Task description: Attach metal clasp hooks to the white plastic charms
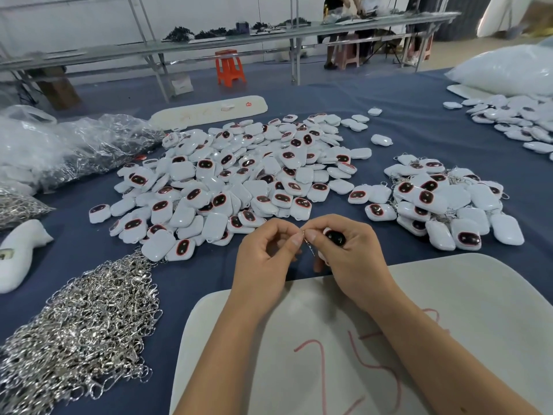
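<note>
Two hands meet above the white board (449, 295): my right hand (350, 250) curls round a white charm (333, 237), my left hand (266, 250) pinches a clasp hook (308, 244) at its loop. I judge both light, hard and slippery, best held by the edges. Loose hooks (83, 324) lie left, the charm pile (239, 175) beyond.

White charm (332, 238) w/ dark red-rimmed face, held just in front of the big charm pile (239, 175). Thin metal hook (308, 244) hangs at its left edge. Loose hooks heap (86, 319) lies left of the pile.

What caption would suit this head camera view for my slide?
Both hands join a clasp hook to a white charm, held in the right hand, left hand pinching the hook.
</note>
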A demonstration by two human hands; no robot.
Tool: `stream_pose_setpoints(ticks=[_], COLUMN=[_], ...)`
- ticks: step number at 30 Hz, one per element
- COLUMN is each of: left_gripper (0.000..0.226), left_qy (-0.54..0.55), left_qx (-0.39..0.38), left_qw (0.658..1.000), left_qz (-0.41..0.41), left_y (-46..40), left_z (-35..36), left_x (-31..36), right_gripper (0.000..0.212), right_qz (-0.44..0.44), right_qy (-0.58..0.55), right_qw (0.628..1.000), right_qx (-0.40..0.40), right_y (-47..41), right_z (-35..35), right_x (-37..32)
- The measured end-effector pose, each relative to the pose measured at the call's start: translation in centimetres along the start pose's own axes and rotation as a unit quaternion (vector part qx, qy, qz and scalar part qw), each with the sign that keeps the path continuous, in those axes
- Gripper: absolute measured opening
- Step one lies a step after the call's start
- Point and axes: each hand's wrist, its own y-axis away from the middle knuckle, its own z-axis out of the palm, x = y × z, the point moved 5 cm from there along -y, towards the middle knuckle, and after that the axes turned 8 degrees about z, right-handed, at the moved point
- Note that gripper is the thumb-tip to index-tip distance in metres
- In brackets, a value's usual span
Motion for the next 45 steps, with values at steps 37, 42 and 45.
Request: stream_pose_setpoints(ticks=[37, 42, 45], left_gripper=[0.019, 0.01, 0.01], left_qy=[-0.075, -0.06, -0.067], left_qx=[0.064, 0.131, 0.145], left_qw=[0.995, 0.987, 0.984], left_qz=[0.033, 0.065, 0.081], left_y=[0.3, 0.8, 1.1], left_z=[1.2, 2.3, 2.6], left_x=[0.8, 2.3, 2.8], right_gripper=[0.02, 0.017, 0.013], right_qz=[-0.018, 0.017, 0.044], right_qy=[-0.007, -0.137, -0.194], right_qw=[1.0, 0.99, 0.98], right_qx=[0.021, 0.021, 0.023], right_y=[0.5, 0.7, 0.8], right_z=[-0.1, 0.1, 0.5], right_x=[-0.5, -0.2, 0.2])
